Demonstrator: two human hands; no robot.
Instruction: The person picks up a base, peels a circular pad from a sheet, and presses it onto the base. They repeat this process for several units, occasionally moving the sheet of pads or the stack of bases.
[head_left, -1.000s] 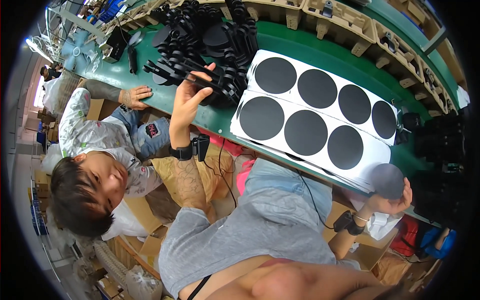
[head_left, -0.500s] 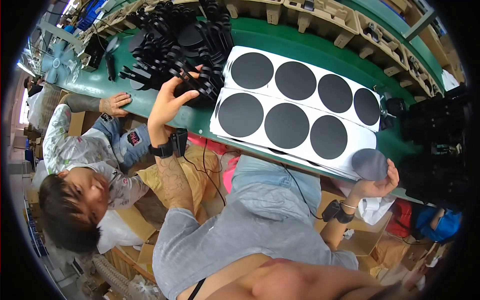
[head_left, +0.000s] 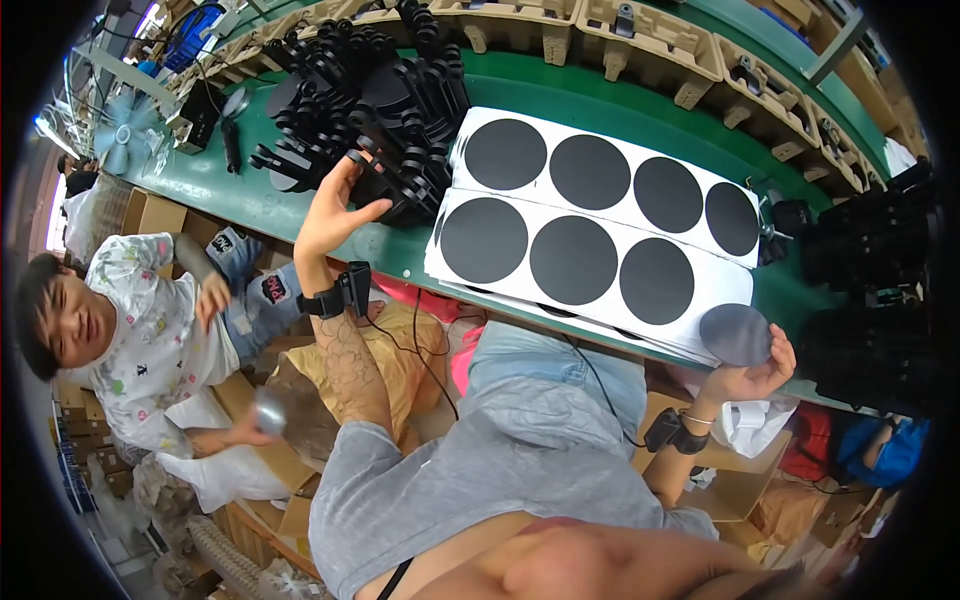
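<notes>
The left hand [head_left: 335, 205] grips a black part [head_left: 385, 190] from the pile [head_left: 370, 110]; the right hand [head_left: 745, 375] pinches a grey disc [head_left: 735, 333] by its edge, the face untouched.

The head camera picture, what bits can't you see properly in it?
- Black plastic parts, head view: piled and overlapping, so single shapes and the count are unclear.
- Left hand: its fingertips merge into the pile; which piece it grips is unclear.
- Lower white sheets: covered by the top sheet.
- Dark stacks at the right: lost in the dim, curved rim.
- Right hand pinches a grey disc; its underside is hidden.
</notes>
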